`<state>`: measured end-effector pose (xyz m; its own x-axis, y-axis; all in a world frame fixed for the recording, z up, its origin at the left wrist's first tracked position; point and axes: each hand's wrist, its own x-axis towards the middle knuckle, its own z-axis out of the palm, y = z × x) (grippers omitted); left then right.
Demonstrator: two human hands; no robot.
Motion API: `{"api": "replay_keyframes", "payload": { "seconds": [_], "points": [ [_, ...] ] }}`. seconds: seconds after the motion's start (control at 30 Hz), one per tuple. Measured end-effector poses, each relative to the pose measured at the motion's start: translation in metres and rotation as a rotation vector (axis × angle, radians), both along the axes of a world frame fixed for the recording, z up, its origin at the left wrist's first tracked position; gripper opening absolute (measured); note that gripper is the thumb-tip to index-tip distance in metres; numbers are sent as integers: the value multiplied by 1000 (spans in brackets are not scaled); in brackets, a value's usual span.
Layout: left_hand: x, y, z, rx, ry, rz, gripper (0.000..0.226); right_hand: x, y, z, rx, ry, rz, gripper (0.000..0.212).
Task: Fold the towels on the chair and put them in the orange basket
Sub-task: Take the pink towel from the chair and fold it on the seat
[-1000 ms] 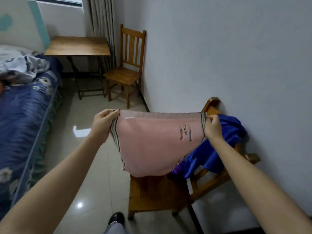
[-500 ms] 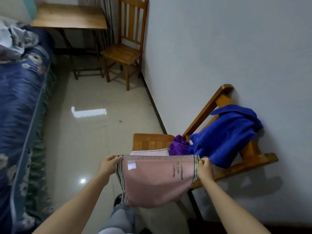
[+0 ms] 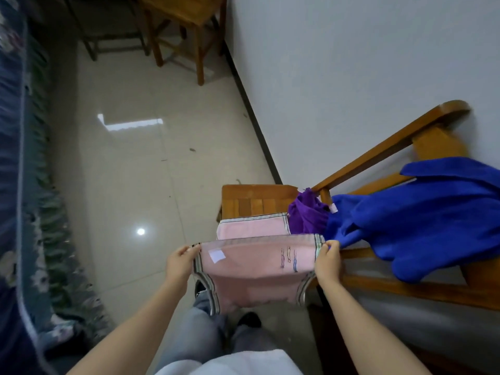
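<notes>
pinching the pink towel (image 3: 257, 263) taut, left hand (image 3: 180, 262) and right hand (image 3: 327, 262) fingers curled.

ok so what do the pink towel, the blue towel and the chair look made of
Pink towel: likely thin woven cotton, matte, with striped woven borders. Blue towel: plush, probably microfibre, judging by its thick soft folds. Chair: wood with a glossy orange-brown varnish; slat joints show on the seat.

Bare forearms (image 3: 146, 318), white top (image 3: 230, 364), grey jeans (image 3: 200, 331), black shoes (image 3: 249, 319)
</notes>
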<state>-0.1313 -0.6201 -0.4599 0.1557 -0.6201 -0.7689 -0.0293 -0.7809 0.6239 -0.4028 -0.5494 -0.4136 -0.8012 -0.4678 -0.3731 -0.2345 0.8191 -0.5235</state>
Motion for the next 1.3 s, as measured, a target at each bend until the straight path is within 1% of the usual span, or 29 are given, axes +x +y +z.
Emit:
{"api": "replay_keyframes", "payload": {
  "seconds": [0.07, 0.13, 0.23, 0.3, 0.43, 0.5, 0.6, 0.7, 0.77, 0.9, 0.97, 1.0, 1.03, 1.07, 1.1, 1.13, 1.17, 1.2, 1.27, 1.3],
  "points": [
    [-4, -6, -8, -23, -30, 24, 18, 0, -8, -10, 21, 45, -4, 10],
    [-8, -12, -20, -42, -52, 21, 13, -5, -18, -26, 14, 72, 2, 11],
    [-13, -20, -40, -55, -94, 48, 12, -13, -33, -53, 38, 101, 45, 13],
    [-20, -29, -65, -71, -126, 64, 13, -22, -45, -80, 84, 131, 116, 14],
    [-28, -43, -113, -61, -161, 90, 24, -32, -61, -130, 202, 203, 281, 14],
    [-29, -49, -141, -49, -184, 98, 23, -37, -71, -157, 219, 244, 334, 13],
    [-31, -60, -182, -25, -220, 81, 17, -41, -89, -194, 255, 254, 359, 15],
    [-37, -67, -213, 3, -241, 66, 26, -46, -98, -224, 265, 295, 349, 16],
    [-39, -68, -226, 19, -235, 69, 25, -47, -98, -237, 287, 332, 362, 14],
    [-45, -79, -233, 17, -218, 65, 20, -49, -102, -248, 298, 488, 486, 19],
    [-48, -84, -233, 17, -222, 39, 16, -50, -105, -250, 302, 607, 595, 10],
    [-49, -86, -232, 31, -224, -8, 13, -51, -106, -251, 296, 667, 664, 13],
    [-48, -87, -235, 42, -251, -89, 18, -51, -108, -251, 291, 719, 744, 24],
    [-45, -87, -240, 39, -326, -250, 34, -52, -110, -251, 276, 761, 837, 34],
    [-41, -88, -245, 11, -439, -496, 49, -50, -112, -253, 253, 782, 943, 44],
    [-39, -88, -249, -29, -562, -754, 58, -48, -115, -255, 248, 779, 1050, 52],
    [-41, -90, -251, -87, -645, -952, 62, -46, -119, -257, 259, 769, 1150, 60],
    [-44, -92, -251, -138, -662, -1083, 63, -44, -124, -259, 299, 742, 1223, 66],
    [-54, -97, -249, -174, -602, -1193, 58, -42, -129, -264, 415, 656, 1294, 71],
    [-57, -99, -249, -183, -586, -1205, 55, -41, -129, -266, 447, 631, 1294, 69]
  ]
}}
